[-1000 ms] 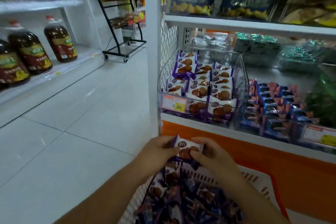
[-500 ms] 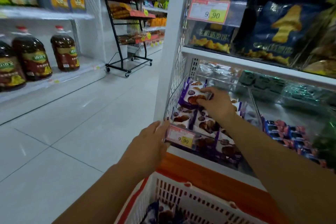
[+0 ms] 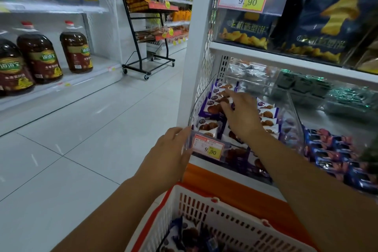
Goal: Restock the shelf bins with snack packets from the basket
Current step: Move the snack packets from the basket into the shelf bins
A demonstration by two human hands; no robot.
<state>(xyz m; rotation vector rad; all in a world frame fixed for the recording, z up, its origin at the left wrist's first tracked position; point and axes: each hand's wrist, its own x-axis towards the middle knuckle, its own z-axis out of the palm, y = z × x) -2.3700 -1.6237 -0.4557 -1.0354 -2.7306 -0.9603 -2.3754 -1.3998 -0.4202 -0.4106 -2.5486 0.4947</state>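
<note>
A clear plastic shelf bin with a 9.90 price tag holds several purple-and-white cookie packets. My right hand reaches into the bin from above and pinches one cookie packet by its edge, low over the left rear stack. My left hand lies with straight fingers against the bin's front left corner. The white basket with an orange rim sits below the shelf, with more snack packets inside.
A neighbouring bin of blue packets stands to the right, with silver and green packs behind. Dark blue chip bags fill the shelf above. Oil bottles line the left shelf. A black wheeled rack stands down the tiled aisle.
Both hands held one packet over the basket; my right hand has carried it up into the bin and my left hand has moved to the bin's front corner.
</note>
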